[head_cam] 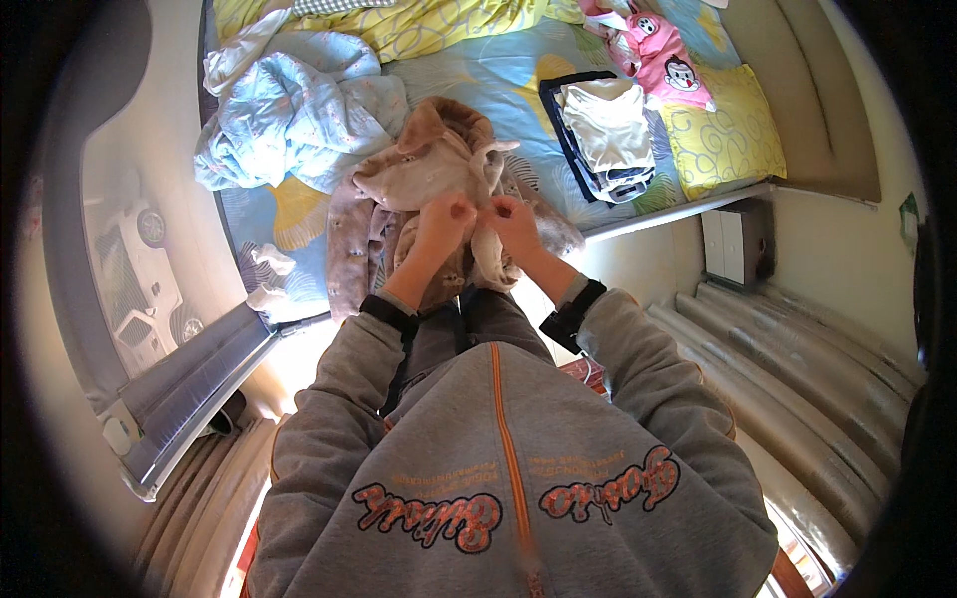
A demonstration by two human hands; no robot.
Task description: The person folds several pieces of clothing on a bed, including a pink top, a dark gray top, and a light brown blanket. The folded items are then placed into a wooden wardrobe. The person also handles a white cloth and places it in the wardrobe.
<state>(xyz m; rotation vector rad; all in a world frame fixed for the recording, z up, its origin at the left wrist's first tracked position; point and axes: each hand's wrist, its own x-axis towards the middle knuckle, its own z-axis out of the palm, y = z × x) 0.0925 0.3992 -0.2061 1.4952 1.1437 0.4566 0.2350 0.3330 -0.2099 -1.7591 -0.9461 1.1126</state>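
Observation:
A brown fleece garment [419,176] with a collar or hood lies at the near edge of the bed, partly hanging towards my legs. My left hand [446,224] pinches its front near the middle opening. Right beside it, my right hand [510,224] pinches the facing front edge. Both sets of fingertips nearly meet, and the small part between them is hidden. A paler inner side of the fabric shows below my right hand. Dark bands circle both of my wrists.
A folded clothes stack [605,134] lies to the right, near a yellow pillow [725,134] and a pink garment [673,63]. Crumpled light-blue bedding [299,112] is at left, with white socks or cloths [271,260] nearer. A bed guard rail [202,396] borders the left.

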